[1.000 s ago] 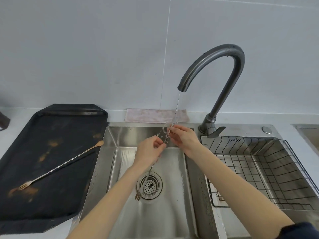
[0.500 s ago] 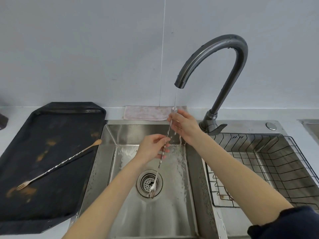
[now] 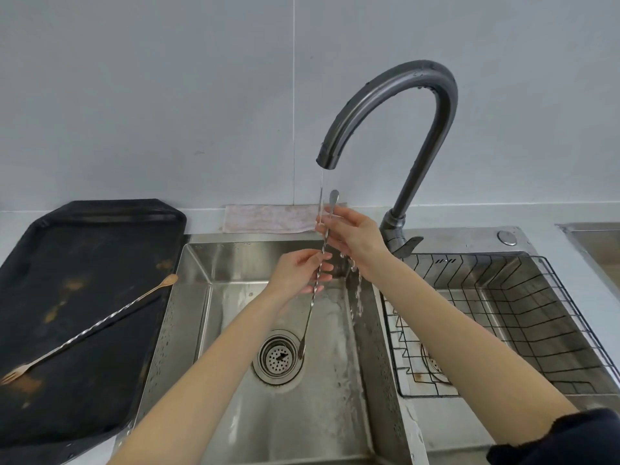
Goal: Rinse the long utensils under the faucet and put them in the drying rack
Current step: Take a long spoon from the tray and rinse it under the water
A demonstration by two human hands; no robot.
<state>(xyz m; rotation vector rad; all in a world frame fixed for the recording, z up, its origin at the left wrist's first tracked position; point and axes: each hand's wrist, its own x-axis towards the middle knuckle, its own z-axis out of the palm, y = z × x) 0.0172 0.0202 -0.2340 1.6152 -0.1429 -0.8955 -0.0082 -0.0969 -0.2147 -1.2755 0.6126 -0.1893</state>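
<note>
A long silver twisted utensil (image 3: 310,305) stands almost upright over the sink (image 3: 235,263), spoon end up beside the thin water stream, fork end down near the drain (image 3: 277,357). My right hand (image 3: 352,238) pinches it near the top, just under the dark faucet (image 3: 402,105). My left hand (image 3: 298,273) wraps its fingers around the shaft lower down. A second long utensil (image 3: 90,325), gold-toned with a fork tip, lies diagonally on the black tray (image 3: 84,263) to the left. The black wire drying rack (image 3: 503,313) sits in the right basin.
A pink cloth (image 3: 268,218) lies folded against the wall behind the sink. The faucet's handle (image 3: 407,245) sticks out at its base, close to my right wrist. Another steel basin edge (image 3: 593,243) shows at the far right.
The utensil has swung from slanted to nearly upright. My right hand has risen with its spoon end toward the spout, and my left hand has slid along the shaft.
</note>
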